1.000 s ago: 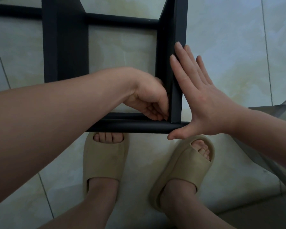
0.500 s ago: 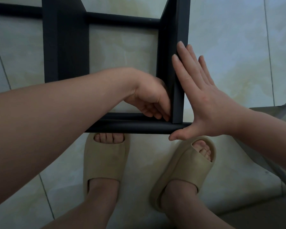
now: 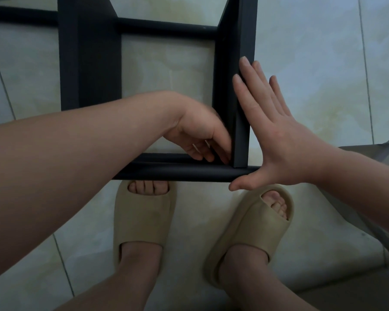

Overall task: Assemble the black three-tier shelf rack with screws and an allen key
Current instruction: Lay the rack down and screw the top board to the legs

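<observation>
two hands flank one corner of the black shelf rack (image 3: 243, 41) on the floor (image 3: 323, 63): right hand (image 3: 276, 140) spread flat against its upright's outer face, left hand (image 3: 200, 135) curled inside the corner, contents impossible to tell.

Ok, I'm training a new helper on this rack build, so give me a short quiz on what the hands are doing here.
1. True or false: the right hand curls its fingers round the upright panel.
2. Where do the fingertips of the left hand sit? A: at the inner corner where the panel meets the near rail; B: at the panel's far end; C: on the right hand.
3. Fill in: both feet wear beige ____.
Key: 1 false, it lies flat against the panel's outer side; 2 A; 3 slippers.
</observation>
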`<action>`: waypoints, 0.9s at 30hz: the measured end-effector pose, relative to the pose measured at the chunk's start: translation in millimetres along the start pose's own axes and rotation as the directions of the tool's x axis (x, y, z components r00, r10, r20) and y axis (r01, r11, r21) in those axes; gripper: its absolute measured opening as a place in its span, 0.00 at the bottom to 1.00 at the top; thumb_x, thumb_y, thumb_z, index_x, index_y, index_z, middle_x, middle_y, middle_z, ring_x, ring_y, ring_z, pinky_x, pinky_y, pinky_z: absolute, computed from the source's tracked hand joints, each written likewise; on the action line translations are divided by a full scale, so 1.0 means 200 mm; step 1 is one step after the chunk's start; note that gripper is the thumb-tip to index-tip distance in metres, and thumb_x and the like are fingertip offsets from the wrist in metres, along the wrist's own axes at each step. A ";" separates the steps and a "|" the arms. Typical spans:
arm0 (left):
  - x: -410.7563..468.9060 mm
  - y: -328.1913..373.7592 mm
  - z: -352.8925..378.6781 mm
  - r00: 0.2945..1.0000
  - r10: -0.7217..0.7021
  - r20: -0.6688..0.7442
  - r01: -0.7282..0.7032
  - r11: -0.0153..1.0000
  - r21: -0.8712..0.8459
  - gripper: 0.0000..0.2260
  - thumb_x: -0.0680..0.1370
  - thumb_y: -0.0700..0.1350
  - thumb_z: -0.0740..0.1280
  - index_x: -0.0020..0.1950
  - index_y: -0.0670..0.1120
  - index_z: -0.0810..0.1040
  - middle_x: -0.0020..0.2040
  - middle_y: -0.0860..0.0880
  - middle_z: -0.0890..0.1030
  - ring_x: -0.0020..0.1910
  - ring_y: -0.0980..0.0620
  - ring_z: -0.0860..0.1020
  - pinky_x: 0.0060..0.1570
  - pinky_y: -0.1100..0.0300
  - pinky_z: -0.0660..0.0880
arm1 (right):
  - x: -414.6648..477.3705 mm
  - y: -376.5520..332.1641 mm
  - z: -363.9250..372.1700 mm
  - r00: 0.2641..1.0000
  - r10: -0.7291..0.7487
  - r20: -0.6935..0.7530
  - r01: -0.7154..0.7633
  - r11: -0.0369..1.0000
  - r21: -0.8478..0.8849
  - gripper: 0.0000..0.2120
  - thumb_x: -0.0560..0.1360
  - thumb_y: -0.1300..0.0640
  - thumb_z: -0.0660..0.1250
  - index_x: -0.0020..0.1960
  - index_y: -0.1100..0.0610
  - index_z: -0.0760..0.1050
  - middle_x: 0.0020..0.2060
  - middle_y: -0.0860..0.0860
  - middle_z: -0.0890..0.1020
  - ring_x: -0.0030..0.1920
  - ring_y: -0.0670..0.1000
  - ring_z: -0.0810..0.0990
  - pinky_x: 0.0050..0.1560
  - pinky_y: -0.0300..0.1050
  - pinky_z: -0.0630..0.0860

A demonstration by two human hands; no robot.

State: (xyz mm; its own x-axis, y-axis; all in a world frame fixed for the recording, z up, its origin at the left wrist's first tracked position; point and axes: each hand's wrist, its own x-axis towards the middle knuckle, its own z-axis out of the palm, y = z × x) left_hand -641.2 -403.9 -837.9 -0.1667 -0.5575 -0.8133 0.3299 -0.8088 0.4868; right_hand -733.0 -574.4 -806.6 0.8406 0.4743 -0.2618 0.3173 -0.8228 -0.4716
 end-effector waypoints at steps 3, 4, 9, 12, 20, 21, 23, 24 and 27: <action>0.01 0.00 0.01 1.000 0.026 0.002 -0.026 0.999 -0.037 0.03 0.77 0.39 0.69 0.46 0.45 0.82 0.39 0.52 0.84 0.37 0.55 0.75 0.40 0.63 0.72 | 0.00 0.00 0.00 1.000 -0.001 0.000 0.001 1.000 -0.001 0.68 0.64 0.21 0.67 0.82 0.65 0.40 0.81 0.63 0.40 0.81 0.61 0.35 0.79 0.66 0.40; 0.01 0.00 0.01 0.999 0.034 0.006 -0.033 0.998 -0.049 0.04 0.77 0.38 0.69 0.46 0.45 0.81 0.39 0.51 0.83 0.36 0.55 0.74 0.39 0.64 0.72 | 0.00 0.00 0.00 1.000 -0.002 0.000 0.002 1.000 0.000 0.68 0.64 0.21 0.67 0.82 0.65 0.40 0.81 0.63 0.40 0.81 0.61 0.35 0.79 0.67 0.40; 0.01 0.00 0.02 0.999 0.052 -0.014 -0.053 0.998 -0.047 0.05 0.77 0.35 0.69 0.46 0.44 0.80 0.37 0.50 0.82 0.35 0.55 0.74 0.39 0.64 0.71 | 0.00 0.00 0.00 1.000 -0.002 0.000 0.002 1.000 -0.004 0.68 0.64 0.21 0.67 0.82 0.65 0.40 0.81 0.63 0.39 0.81 0.61 0.35 0.79 0.67 0.40; 0.01 0.00 0.02 0.998 0.060 -0.012 -0.061 0.997 -0.057 0.05 0.76 0.34 0.69 0.47 0.44 0.80 0.37 0.50 0.82 0.36 0.55 0.74 0.39 0.64 0.71 | 0.00 0.00 0.00 1.000 0.000 -0.001 0.000 1.000 -0.002 0.68 0.64 0.21 0.67 0.82 0.65 0.40 0.81 0.63 0.39 0.81 0.61 0.35 0.79 0.67 0.41; 0.01 -0.02 0.00 0.997 0.070 0.033 -0.066 0.993 -0.097 0.06 0.77 0.36 0.68 0.44 0.46 0.80 0.37 0.52 0.81 0.37 0.54 0.73 0.42 0.61 0.71 | 0.00 0.00 0.00 1.000 -0.001 -0.001 0.001 1.000 0.007 0.68 0.64 0.22 0.68 0.82 0.65 0.40 0.81 0.63 0.39 0.81 0.62 0.35 0.79 0.66 0.39; 0.01 -0.02 0.00 0.998 0.060 0.036 -0.056 0.994 -0.098 0.07 0.77 0.38 0.68 0.43 0.47 0.82 0.37 0.53 0.82 0.37 0.54 0.73 0.43 0.61 0.71 | 0.00 0.00 0.00 1.000 -0.001 -0.002 0.001 1.000 0.007 0.68 0.64 0.22 0.68 0.82 0.65 0.40 0.81 0.63 0.39 0.81 0.62 0.35 0.79 0.66 0.39; 0.01 -0.02 0.00 0.998 0.059 0.034 -0.056 0.994 -0.089 0.10 0.77 0.39 0.68 0.38 0.49 0.85 0.37 0.52 0.83 0.36 0.55 0.74 0.42 0.60 0.71 | 0.00 0.00 0.00 1.000 -0.003 -0.003 0.003 1.000 0.010 0.68 0.64 0.22 0.68 0.82 0.65 0.40 0.81 0.63 0.39 0.81 0.62 0.35 0.79 0.66 0.39; 0.01 -0.02 0.00 0.997 0.068 0.024 -0.066 0.995 -0.077 0.12 0.77 0.39 0.69 0.35 0.49 0.85 0.37 0.52 0.83 0.36 0.55 0.74 0.42 0.61 0.72 | 0.00 0.00 0.00 1.000 -0.004 -0.003 0.004 1.000 0.013 0.68 0.64 0.22 0.68 0.82 0.65 0.40 0.81 0.63 0.39 0.81 0.62 0.35 0.79 0.67 0.39; 0.01 -0.01 0.01 0.996 0.084 -0.002 -0.084 0.995 -0.058 0.08 0.76 0.38 0.70 0.39 0.47 0.84 0.38 0.51 0.84 0.35 0.55 0.74 0.42 0.62 0.72 | 0.00 0.00 0.00 1.000 -0.005 0.001 0.005 1.000 0.010 0.68 0.64 0.21 0.68 0.82 0.65 0.40 0.81 0.63 0.39 0.81 0.62 0.35 0.79 0.68 0.40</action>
State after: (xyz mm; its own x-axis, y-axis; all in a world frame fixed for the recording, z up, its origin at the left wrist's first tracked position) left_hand -644.5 -404.3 -840.5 -0.1362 -0.6232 -0.7701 0.3965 -0.7466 0.5342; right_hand -732.4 -574.7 -807.0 0.8387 0.4783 -0.2605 0.3169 -0.8175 -0.4809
